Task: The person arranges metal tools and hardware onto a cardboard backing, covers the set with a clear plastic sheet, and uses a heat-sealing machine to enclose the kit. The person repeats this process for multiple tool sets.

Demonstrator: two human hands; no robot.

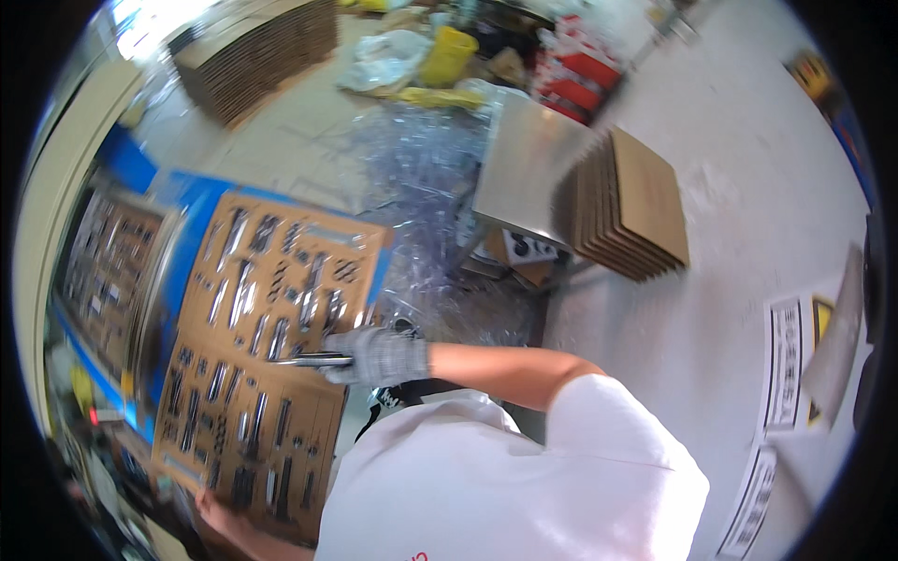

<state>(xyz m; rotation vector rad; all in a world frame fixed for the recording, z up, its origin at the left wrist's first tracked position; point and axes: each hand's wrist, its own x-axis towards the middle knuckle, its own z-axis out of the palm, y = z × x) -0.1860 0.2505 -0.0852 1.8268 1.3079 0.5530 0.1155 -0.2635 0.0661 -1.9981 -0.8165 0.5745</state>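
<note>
My right hand (379, 357), gloved, gripping metal rod (313, 359) at cardboard tool panel (271, 355) middle. Left hand (217, 512) bare, holding panel's lower edge, closure unclear. Risk: panel tilts, loose metal parts slide off; rod slips from glove.

White paper signs (784, 363) with black print and a yellow-black warning triangle lay on the floor at right, another white sheet (751, 505) below them. Red-and-white packages (582, 70) were piled at top centre; a small white box with black shapes (529, 248) sat under the metal table (524, 168).
</note>
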